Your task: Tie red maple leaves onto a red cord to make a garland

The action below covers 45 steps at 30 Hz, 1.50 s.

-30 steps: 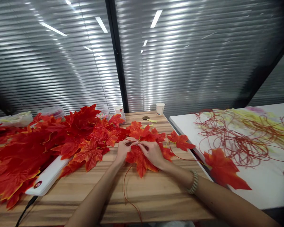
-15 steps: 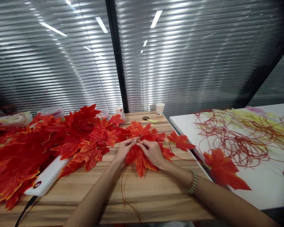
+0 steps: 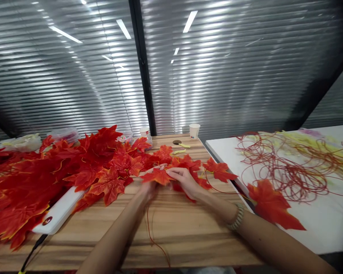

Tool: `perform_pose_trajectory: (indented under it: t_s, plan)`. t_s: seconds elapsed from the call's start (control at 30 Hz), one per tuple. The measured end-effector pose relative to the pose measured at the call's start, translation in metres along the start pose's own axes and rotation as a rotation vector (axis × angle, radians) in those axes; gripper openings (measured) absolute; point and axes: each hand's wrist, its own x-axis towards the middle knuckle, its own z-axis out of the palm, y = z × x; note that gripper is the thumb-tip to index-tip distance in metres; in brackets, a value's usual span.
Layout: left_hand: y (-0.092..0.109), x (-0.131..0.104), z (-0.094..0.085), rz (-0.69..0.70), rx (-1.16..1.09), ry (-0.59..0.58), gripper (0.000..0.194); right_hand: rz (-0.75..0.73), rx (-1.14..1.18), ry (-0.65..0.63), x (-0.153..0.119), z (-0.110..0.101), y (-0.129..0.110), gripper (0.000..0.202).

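An orange-red artificial maple leaf [image 3: 157, 177] is folded up over my left hand [image 3: 148, 187] at the middle of the wooden table. The leaf hides most of that hand; only some fingertips show behind its top edge, closed by its stem end. My right hand [image 3: 185, 180] pinches the same leaf at its right edge, thumb and fingers together. More red leaves [image 3: 188, 163] lie around and under the right hand. A thin reddish-brown cord [image 3: 151, 236] hangs down from below the hands across the table. Another stretch of cord runs right to a leaf [image 3: 218, 170].
A big heap of red leaves [image 3: 60, 167] covers the left side, partly over a white power strip [image 3: 58, 215]. Paper cups [image 3: 194, 131] stand at the back. On the white table at right lie tangled cord [image 3: 288, 175], yellow material [image 3: 326, 152] and one leaf [image 3: 270, 201].
The leaf that pointed down towards me between my hands is now flipped up over my left hand. The right hand has shifted slightly; the view has barely moved.
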Motion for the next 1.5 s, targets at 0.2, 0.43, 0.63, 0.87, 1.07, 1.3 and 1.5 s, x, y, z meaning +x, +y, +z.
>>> perform_pose_trajectory:
  t_s: [0.2, 0.43, 0.63, 0.87, 1.07, 1.3, 1.5]
  plan:
    - [0.0, 0.001, -0.002, -0.011, -0.019, 0.037, 0.016, -0.006, 0.169, -0.027, -0.001, -0.001, 0.003, 0.022]
    - [0.005, -0.002, -0.001, -0.086, -0.029, -0.11, 0.027, -0.17, -0.193, 0.058, 0.0, -0.006, 0.008, 0.047]
    - [0.0, -0.002, -0.001, -0.095, -0.053, -0.019, 0.018, -0.606, -0.771, -0.055, -0.002, -0.007, 0.009, 0.021]
    - [0.007, -0.006, -0.002, -0.172, -0.065, -0.215, 0.024, -0.747, -0.948, 0.145, 0.0, -0.016, 0.006, 0.019]
    - [0.012, -0.009, -0.004, -0.371, -0.08, -0.568, 0.039, -0.693, -0.993, 0.43, 0.006, -0.034, -0.006, 0.019]
    - [0.016, -0.008, -0.009, -0.396, -0.18, -0.68, 0.047, -0.567, -0.854, 0.645, 0.012, -0.044, -0.008, 0.016]
    - [0.019, -0.01, -0.006, -0.206, -0.094, -0.484, 0.025, -0.492, -0.763, 0.763, 0.02, -0.061, -0.003, 0.018]
